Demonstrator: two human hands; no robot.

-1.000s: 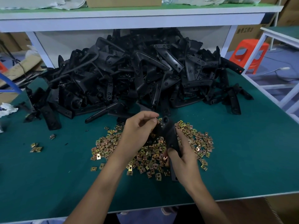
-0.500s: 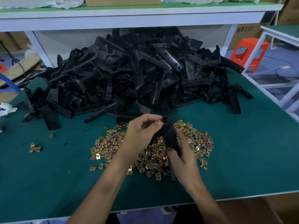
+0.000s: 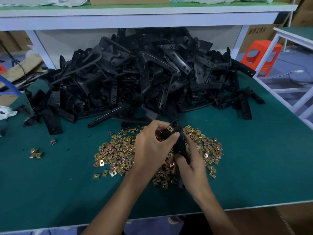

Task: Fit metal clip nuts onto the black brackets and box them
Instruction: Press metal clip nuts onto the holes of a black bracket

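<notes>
Head view: the long black plastic bracket (image 3: 180, 145) is gripped round its lower half by the right hand (image 3: 191, 167). Its upper end is pointed away from the body and held just above the nut heap. A square brass-coloured metal clip nut (image 3: 169, 128) is pinched between thumb and curled fingers of the left hand (image 3: 152, 146). It is pressed onto the bracket's upper end, just below the round hole there. Full seating cannot be told; part of the nut is hidden by fingers.

Step judged: clip fitting on this one bracket, boxing not yet started. The next move likely calls for a firm push along the bracket edge until the nut hole lines up with a bracket hole, countered by the right-hand grip. Other holes on the bracket probably need nuts too.

Around:
- A loose heap of brass-coloured clip nuts (image 3: 118, 150) is spread on the green tabletop (image 3: 254, 158), directly under both hands.
- A large pile of black brackets (image 3: 144, 78) is stacked behind the heap, under the white-framed shelf (image 3: 135, 12).
- A few stray nuts (image 3: 35, 153) lie well apart at the left.
- A crumpled white rag (image 3: 6, 112) sits at the left edge.
- A brown cardboard box (image 3: 264, 217) shows below the near edge at lower right. It is presumably the packing box, not confirmed.
- An orange plastic stool (image 3: 260, 56) stands beyond the right side.

Obstructions: none is seen between the hands and the nut supply. The bracket pile's front reaches the heap's far side, so a slide could bury nuts. The path to the box is judged open, though the box mouth is not seen.
</notes>
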